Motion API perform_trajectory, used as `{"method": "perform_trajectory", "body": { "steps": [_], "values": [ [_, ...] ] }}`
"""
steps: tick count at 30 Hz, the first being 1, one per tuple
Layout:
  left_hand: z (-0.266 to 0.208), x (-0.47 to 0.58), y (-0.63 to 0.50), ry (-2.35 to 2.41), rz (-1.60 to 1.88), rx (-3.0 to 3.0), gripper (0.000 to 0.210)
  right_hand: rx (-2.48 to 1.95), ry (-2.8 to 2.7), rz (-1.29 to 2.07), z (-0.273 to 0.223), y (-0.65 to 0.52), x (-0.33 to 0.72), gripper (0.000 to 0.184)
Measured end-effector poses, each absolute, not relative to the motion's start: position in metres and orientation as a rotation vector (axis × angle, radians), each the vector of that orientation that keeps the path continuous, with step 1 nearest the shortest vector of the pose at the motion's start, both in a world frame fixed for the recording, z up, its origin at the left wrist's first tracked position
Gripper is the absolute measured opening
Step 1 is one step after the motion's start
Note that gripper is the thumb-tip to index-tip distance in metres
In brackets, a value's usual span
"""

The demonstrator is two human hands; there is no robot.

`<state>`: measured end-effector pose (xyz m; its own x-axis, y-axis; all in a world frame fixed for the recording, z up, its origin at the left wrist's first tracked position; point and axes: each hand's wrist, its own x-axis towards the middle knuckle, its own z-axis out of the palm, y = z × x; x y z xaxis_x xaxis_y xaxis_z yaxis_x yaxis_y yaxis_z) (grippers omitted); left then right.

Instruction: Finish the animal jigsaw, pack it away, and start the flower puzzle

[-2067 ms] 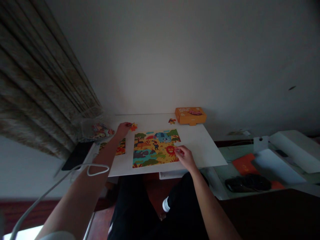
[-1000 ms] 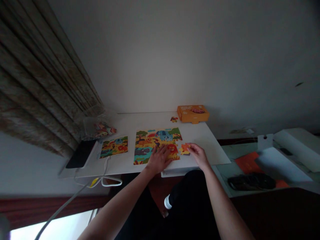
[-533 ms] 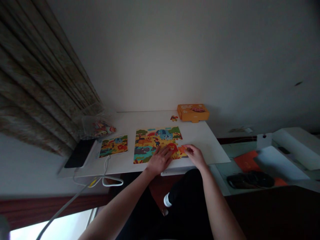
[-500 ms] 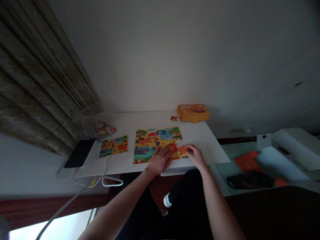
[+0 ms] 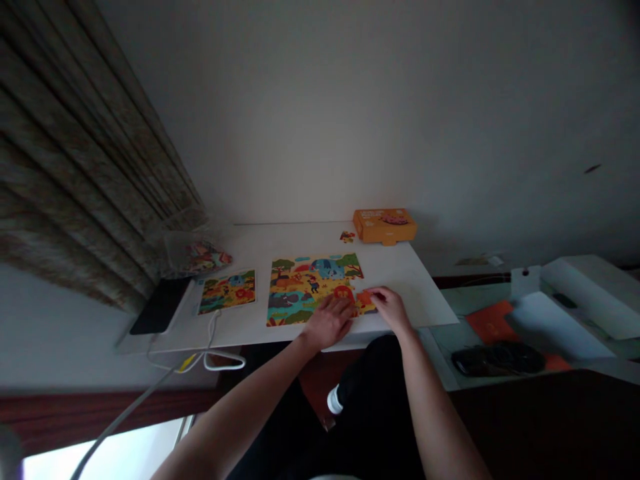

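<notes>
Both hands [image 5: 333, 321] at puzzle [image 5: 310, 287] near-right edge.

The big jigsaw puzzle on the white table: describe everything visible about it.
The jigsaw puzzle lies flat near the front edge of the white table. It looks like printed cardboard: a bright cartoon scene with green trees, a blue animal, teal water, yellow ground and a red lion. It looks almost complete. The left hand rests on its near right part; the right hand touches an orange piece at its right corner.
</notes>
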<state>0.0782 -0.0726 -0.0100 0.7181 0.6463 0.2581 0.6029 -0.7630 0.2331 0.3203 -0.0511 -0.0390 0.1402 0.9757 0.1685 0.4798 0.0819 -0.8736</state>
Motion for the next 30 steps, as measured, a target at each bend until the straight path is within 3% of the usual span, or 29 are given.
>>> {"method": "perform_trajectory", "body": {
  "steps": [15, 23, 30],
  "values": [
    [-0.014, 0.081, -0.075, 0.964, 0.474, 2.863, 0.039, -1.530, -1.715, 0.448, -0.037, -0.057, 0.310, 0.017],
    [-0.007, 0.081, -0.076, 0.950, 0.395, 2.919, 0.044, -1.524, -1.679, 0.492, -0.034, -0.050, 0.314, 0.027],
    [-0.011, 0.081, -0.075, 0.930, 0.354, 2.857, 0.053, -1.502, -1.692, 0.334, -0.018, 0.011, 0.313, 0.028]
  ]
}}
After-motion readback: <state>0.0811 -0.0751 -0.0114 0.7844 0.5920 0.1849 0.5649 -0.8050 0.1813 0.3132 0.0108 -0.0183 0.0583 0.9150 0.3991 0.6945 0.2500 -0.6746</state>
